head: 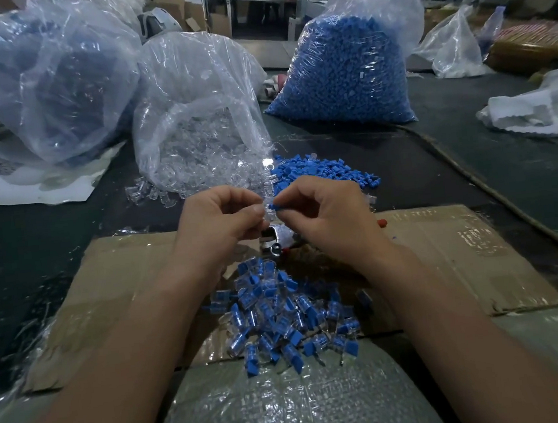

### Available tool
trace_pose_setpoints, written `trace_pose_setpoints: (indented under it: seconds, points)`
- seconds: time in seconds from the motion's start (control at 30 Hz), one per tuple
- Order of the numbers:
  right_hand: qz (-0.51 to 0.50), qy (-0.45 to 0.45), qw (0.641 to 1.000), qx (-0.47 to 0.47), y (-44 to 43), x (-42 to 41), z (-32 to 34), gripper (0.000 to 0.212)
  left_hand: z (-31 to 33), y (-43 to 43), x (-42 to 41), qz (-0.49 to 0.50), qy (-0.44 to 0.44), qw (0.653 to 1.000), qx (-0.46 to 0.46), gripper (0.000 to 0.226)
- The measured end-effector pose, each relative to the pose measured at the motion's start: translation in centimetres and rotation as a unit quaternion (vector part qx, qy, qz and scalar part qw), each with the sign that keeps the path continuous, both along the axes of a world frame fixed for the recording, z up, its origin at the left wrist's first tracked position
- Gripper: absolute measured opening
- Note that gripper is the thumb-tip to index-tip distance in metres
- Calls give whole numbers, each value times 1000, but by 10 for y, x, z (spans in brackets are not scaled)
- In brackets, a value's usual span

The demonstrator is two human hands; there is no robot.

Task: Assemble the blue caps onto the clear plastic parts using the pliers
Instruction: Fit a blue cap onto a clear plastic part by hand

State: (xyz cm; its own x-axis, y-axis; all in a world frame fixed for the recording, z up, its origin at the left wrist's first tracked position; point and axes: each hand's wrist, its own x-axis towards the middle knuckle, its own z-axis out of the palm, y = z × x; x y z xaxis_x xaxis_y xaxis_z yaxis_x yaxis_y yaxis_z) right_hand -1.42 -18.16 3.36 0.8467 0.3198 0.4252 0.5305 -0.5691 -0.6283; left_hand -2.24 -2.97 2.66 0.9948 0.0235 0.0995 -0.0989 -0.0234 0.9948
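Note:
My left hand (pixel 223 217) pinches a clear plastic part (pixel 267 203) at the middle of the view. Facing it, my right hand (pixel 322 206) pinches a blue cap (pixel 275 207) whose tip touches the clear part. Under both hands the metal head of the pliers (pixel 275 241) lies on the cardboard sheet (pixel 447 255), its handles mostly hidden by my right hand. A heap of assembled blue-and-clear pieces (pixel 281 314) sits between my forearms. Loose blue caps (pixel 318 172) lie just beyond my right hand. Loose clear parts (pixel 151 192) spill from their bag.
An open bag of clear parts (pixel 198 116) stands behind my hands, with a full bag of blue caps (pixel 345 73) to its right. A large bag (pixel 43 81) fills the back left. Bubble wrap (pixel 291 409) covers the near edge. White bags (pixel 535 108) lie at right.

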Motion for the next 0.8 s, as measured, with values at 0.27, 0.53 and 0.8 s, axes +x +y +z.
trace_pose_setpoints:
  seconds: [0.27, 0.53, 0.8]
  points:
    - [-12, -20, 999, -29, -1, 0, -1, 8, 0, -3, -2, -29, -14, 999, 14, 18]
    - [6, -41, 999, 2, -1, -1, 2, 14, 2, -1, -3, -49, 4, 998, -36, 16]
    - [48, -31, 996, 74, -5, 0, 0, 21, 4, -1, -3, -83, 50, 989, -115, 13]
